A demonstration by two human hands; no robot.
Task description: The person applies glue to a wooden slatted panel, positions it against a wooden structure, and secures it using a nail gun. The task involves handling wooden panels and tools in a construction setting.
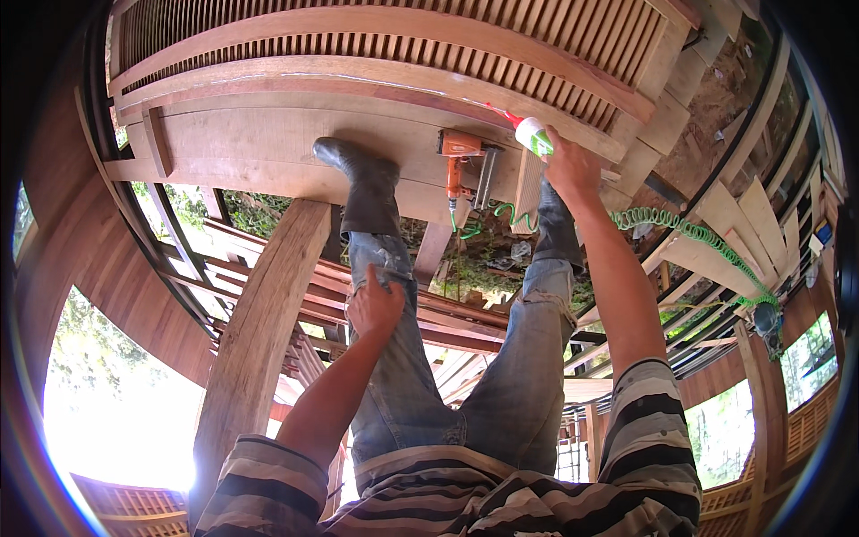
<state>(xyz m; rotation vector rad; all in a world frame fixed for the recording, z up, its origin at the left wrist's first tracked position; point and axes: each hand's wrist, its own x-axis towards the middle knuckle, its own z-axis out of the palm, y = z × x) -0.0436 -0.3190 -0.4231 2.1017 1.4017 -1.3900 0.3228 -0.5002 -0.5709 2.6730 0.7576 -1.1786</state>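
My right hand (573, 168) is wrapped round a white and green glue bottle (533, 134). The bottle tilts, its red nozzle pointing left over a long wooden rail (367, 70). A thin pale line runs along that rail's edge. My left hand (376, 306) rests on my left knee, index finger stretched out and holding nothing. Between my boots an orange nail gun (461, 145) lies on a wide plank (242, 148), with a green air hose (461, 228) at its lower end. Beyond the rail is a wooden panel of narrow slats (555, 36).
A thick wooden post (264, 331) rises at my left. The green coiled hose (689, 228) stretches away to the right. Below the plank, gaps between beams show ground and stacked boards (429, 309). Loose boards (752, 215) lie at the right.
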